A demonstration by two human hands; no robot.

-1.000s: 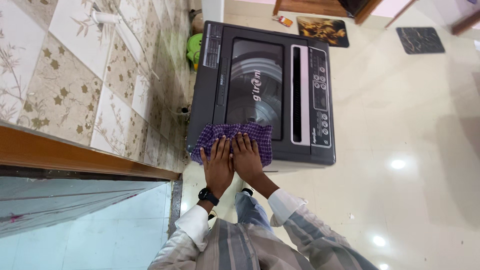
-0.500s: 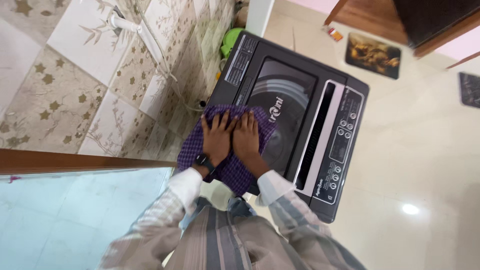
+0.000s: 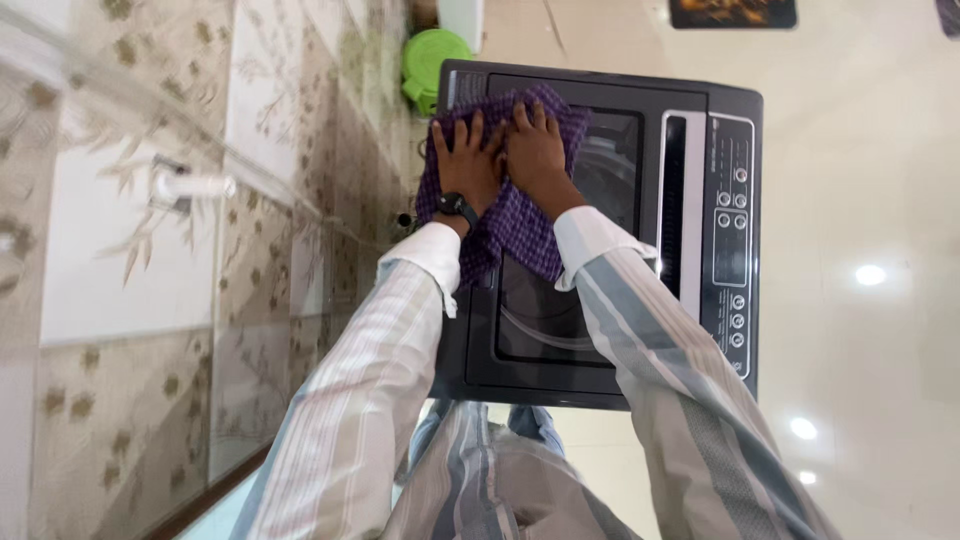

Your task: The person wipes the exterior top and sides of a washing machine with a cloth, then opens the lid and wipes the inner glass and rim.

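Head view: our left hand [image 3: 468, 160] and right hand [image 3: 537, 150] press flat, fingers spread, on the purple checked cloth [image 3: 510, 215] at the washing machine lid's [image 3: 560, 300] ten o'clock corner; we judge it could bunch or slide off.

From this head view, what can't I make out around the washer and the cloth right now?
- Washing machine lid under the purple cloth: hidden by the cloth and both hands.
- Left hand and right hand palms: face down on the cloth.
- Control panel markings: too small.
- Green container: partly behind the washer.
- Wall tap: blurred.
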